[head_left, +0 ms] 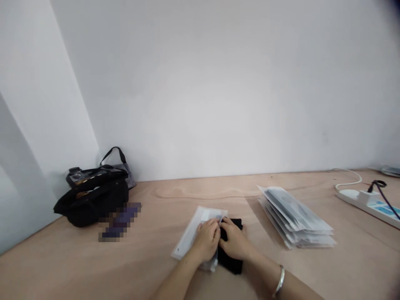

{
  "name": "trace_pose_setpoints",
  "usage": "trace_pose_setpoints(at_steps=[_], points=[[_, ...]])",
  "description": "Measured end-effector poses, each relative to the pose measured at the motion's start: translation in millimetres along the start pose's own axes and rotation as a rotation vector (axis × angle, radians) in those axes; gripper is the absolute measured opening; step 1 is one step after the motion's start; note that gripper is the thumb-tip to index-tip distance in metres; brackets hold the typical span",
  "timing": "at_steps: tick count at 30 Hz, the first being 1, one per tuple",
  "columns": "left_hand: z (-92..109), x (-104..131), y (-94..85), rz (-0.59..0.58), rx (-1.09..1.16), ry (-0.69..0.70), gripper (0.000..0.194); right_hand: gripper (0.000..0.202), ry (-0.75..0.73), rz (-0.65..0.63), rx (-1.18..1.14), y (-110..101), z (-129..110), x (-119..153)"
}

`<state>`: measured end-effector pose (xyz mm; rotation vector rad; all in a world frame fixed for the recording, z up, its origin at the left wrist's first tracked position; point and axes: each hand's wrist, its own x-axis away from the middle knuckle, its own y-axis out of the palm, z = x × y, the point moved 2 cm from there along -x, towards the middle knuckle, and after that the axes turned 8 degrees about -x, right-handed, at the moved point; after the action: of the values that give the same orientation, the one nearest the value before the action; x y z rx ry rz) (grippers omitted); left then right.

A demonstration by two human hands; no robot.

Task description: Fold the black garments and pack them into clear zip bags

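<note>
On the worktop (150, 262), the bag (190, 238) was partly covered by the left hand (206, 239), black cloth (233, 264) by the right hand (235, 241); fingers were curled, any pinch indiscernible. Creasing could be caused by tugging.

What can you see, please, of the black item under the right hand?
The black item looks like matte, folded fabric, roughly rectangular. It lies flat on the wood-look tabletop, beside the translucent plastic bag. The right hand rests across its middle, hiding part of it; whether its left edge enters the bag is unclear.
</note>
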<state>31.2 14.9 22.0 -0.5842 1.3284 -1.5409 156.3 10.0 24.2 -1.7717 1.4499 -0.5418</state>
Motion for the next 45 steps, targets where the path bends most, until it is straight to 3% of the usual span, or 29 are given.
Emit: trace_pose_setpoints(at_steps=[4,8,10,12,15,19,27,30,35,41,45], points=[[-4.8,5.3,-12.1,-0.097,-0.052,0.212,0.028,0.024,0.078,0.107,0.043,-16.6,2.9,10.2],[-1.6,2.5,-21.1,-0.029,-0.167,0.32,0.023,0.027,-0.113,0.182,0.084,-41.0,11.2,12.9],[0.8,0.7,-22.2,0.016,-0.158,0.303,0.02,0.037,-0.269,0.116,0.043,-47.1,16.8,13.0],[1.6,1.5,-21.5,0.045,-0.096,0.272,0.017,0.062,-0.363,-0.014,0.038,-48.3,24.0,14.2],[-1.0,8.6,-19.2,0.023,0.009,0.259,0.03,0.099,-0.397,-0.246,0.077,-43.9,33.9,19.1],[-8.2,23.3,-19.0,-0.095,0.078,0.25,0.052,0.112,-0.385,-0.404,0.106,-35.3,37.7,25.9],[-12.6,30.9,-14.2,-0.229,-0.008,0.342,0.069,0.105,-0.302,-0.434,0.137,-23.6,41.8,23.5],[-15.4,27.0,-8.6,-0.207,-0.024,0.35,0.06,0.104,-0.255,-0.408,0.122,-20.8,44.6,22.8],[-18.7,22.1,-5.6,-0.126,-0.014,0.338,0.043,0.091,-0.182,-0.253,0.109,-18.8,46.2,20.7],[-22.9,21.8,-8.1,-0.05,-0.078,0.324,0.062,0.078,-0.201,-0.218,0.147,-21.0,45.2,22.1],[-24.8,21.0,-2.4,-0.033,-0.083,0.307,0.051,0.065,-0.224,-0.191,0.182,-23.6,39.7,25.1]])
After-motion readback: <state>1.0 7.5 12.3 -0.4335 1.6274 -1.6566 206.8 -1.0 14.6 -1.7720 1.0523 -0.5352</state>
